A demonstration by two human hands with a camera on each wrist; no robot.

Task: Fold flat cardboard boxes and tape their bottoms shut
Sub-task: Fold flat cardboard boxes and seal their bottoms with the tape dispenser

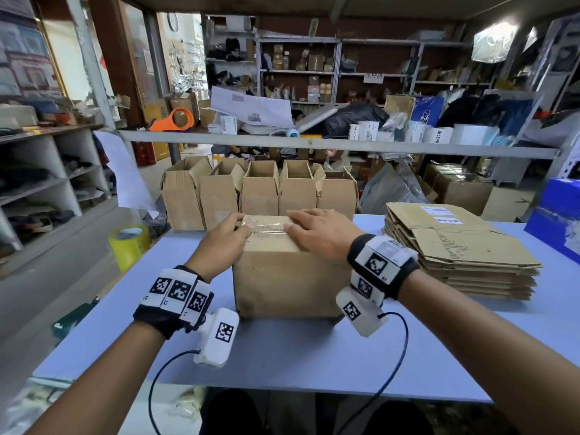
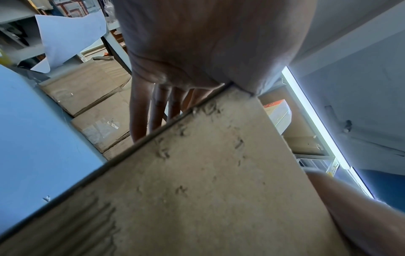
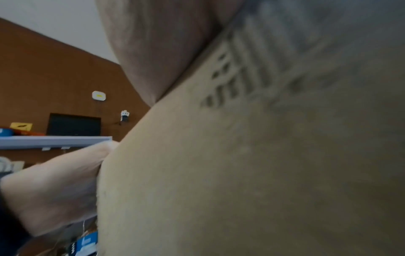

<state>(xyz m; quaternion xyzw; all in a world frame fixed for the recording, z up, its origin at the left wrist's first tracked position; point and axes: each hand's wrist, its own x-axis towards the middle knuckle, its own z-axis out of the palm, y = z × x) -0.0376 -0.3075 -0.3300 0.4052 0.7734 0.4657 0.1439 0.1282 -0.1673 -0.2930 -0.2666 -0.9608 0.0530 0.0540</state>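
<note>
A folded cardboard box [image 1: 282, 287] stands on the blue table [image 1: 314, 356] right in front of me, its closed flaps facing up. A strip of clear tape [image 1: 270, 229] runs across the top seam. My left hand [image 1: 227, 238] sits on the top left edge. In the left wrist view its fingers [image 2: 157, 110] reach straight down past the edge of the box [image 2: 197, 190]. My right hand [image 1: 320, 233] lies flat on the top, pressing on the tape's right part. In the right wrist view its palm [image 3: 157, 52] rests against the box [image 3: 241, 173].
A row of several folded boxes [image 1: 260, 193] stands at the table's far edge. A stack of flat cardboard [image 1: 461, 249] lies to the right, a blue box [image 1: 555, 215] beyond it. A yellow tape roll [image 1: 129, 246] sits at the left edge. An orange tape dispenser [image 1: 175, 119] is on the shelf.
</note>
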